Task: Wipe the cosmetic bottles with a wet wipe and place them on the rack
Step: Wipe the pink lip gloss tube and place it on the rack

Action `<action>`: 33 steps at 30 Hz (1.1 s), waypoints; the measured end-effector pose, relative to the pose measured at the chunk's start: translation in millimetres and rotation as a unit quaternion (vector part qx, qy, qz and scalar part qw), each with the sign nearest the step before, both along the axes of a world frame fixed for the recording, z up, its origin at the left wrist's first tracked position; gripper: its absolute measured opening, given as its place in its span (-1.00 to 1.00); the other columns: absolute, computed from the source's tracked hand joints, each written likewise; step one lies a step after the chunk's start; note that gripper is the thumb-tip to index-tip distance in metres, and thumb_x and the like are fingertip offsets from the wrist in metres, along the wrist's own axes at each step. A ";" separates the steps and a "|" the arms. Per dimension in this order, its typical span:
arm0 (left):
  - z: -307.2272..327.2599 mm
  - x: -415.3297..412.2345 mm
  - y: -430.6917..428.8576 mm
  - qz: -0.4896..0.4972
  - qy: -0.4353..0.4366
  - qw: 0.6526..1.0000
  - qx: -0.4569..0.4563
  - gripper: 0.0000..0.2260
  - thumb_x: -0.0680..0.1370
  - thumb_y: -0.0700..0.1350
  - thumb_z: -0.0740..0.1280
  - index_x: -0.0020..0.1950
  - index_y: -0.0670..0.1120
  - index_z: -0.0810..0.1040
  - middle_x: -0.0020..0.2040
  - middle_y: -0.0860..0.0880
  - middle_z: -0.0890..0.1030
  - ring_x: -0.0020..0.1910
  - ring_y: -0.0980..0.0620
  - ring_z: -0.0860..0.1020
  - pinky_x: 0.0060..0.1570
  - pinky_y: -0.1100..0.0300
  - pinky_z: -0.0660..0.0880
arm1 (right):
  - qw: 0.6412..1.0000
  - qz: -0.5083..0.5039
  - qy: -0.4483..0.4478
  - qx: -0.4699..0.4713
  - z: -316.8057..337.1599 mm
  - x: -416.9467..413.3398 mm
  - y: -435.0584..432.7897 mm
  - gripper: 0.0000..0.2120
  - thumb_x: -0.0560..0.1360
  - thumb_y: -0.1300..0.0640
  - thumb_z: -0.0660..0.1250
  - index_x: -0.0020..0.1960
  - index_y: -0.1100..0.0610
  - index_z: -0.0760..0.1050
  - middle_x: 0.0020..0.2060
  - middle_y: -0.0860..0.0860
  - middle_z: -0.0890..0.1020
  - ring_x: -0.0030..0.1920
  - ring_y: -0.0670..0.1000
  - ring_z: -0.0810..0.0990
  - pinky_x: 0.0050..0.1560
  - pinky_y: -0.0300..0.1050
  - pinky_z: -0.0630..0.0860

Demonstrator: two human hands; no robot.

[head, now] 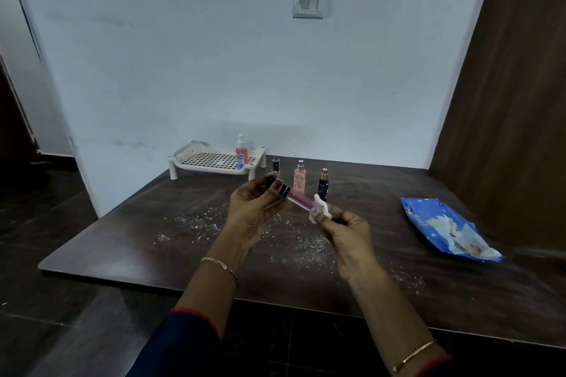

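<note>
Dark brown wooden table (122,239), butted against a pale wall; a white slotted rack (211,160) stands on short legs at the far edge, back against the wall. Just right of the rack, a row running rightward and slightly nearer: small black bottle (276,165), clear bottle of pink liquid (299,179) with a silver cap, dark bottle with a gold cap (322,187), all upright and apart from one another. Well right of the rack and nearer, a crumpled blue wipes packet (444,226) lies flat; white specks (199,220) litter the tabletop in front of the rack.
</note>
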State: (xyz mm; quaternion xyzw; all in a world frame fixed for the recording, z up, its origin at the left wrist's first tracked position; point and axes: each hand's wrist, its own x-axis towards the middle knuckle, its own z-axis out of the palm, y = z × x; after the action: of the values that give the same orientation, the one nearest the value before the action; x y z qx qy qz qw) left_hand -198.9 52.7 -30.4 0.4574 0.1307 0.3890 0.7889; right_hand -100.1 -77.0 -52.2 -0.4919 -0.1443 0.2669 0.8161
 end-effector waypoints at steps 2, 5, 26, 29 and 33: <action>2.2 -2.1 2.1 0.016 0.009 1.000 0.002 -0.79 0.33 -0.24 0.43 -0.04 -0.13 0.61 -0.11 -0.10 0.67 -0.12 -0.03 0.66 -0.12 0.10 0.63 | 0.998 -0.049 -0.033 -0.005 6.9 0.5 -0.3 -0.86 0.37 0.33 0.44 -0.13 0.15 0.60 -0.15 0.05 0.65 -0.11 -0.04 0.60 -0.22 -0.33 0.57; 4.0 -2.8 1.7 0.024 0.029 0.999 0.021 -0.80 0.40 -0.28 0.42 0.01 -0.17 0.60 -0.09 -0.13 0.65 -0.13 -0.04 0.66 -0.17 0.14 0.63 | 0.964 -0.103 -0.233 -0.079 22.3 -2.5 5.5 -0.83 0.44 0.33 0.38 0.00 0.14 0.59 -0.10 0.02 0.64 -0.17 -0.14 0.58 -0.25 -0.39 0.52; -5.0 9.4 3.3 0.007 0.061 0.998 0.004 -0.83 0.47 -0.26 0.38 0.05 -0.23 0.57 -0.11 -0.12 0.66 -0.23 0.06 0.67 -0.30 0.24 0.59 | 0.605 -0.094 -0.761 -0.214 16.0 -0.8 19.6 -0.73 0.36 0.29 0.46 0.06 0.15 0.61 -0.03 0.02 0.64 -0.20 0.00 0.65 -0.22 -0.09 0.64; -2.9 7.1 14.6 0.028 0.069 0.997 0.002 -0.81 0.46 -0.25 0.39 0.05 -0.24 0.57 -0.10 -0.14 0.65 -0.20 0.02 0.66 -0.27 0.19 0.62 | 0.602 -0.072 -0.762 -0.230 21.7 -0.4 38.1 -0.74 0.40 0.23 0.44 0.09 0.13 0.59 0.00 0.01 0.62 -0.17 0.00 0.65 -0.17 -0.10 0.64; 5.0 -0.6 49.1 0.076 0.069 0.995 -0.003 -0.81 0.46 -0.27 0.40 0.05 -0.26 0.56 -0.13 -0.17 0.65 -0.21 -0.02 0.66 -0.17 0.11 0.64 | 0.591 -0.038 -0.770 -0.238 18.5 2.4 61.8 -0.70 0.39 0.25 0.45 0.11 0.11 0.57 0.03 0.00 0.61 -0.16 0.01 0.65 -0.19 -0.09 0.65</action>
State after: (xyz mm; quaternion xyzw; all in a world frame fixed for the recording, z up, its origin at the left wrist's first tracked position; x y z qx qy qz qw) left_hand -199.5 101.8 -25.3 0.4693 0.2205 0.4152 0.7475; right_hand -97.7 -15.2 -33.7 -0.6959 -0.6316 -0.2176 0.2637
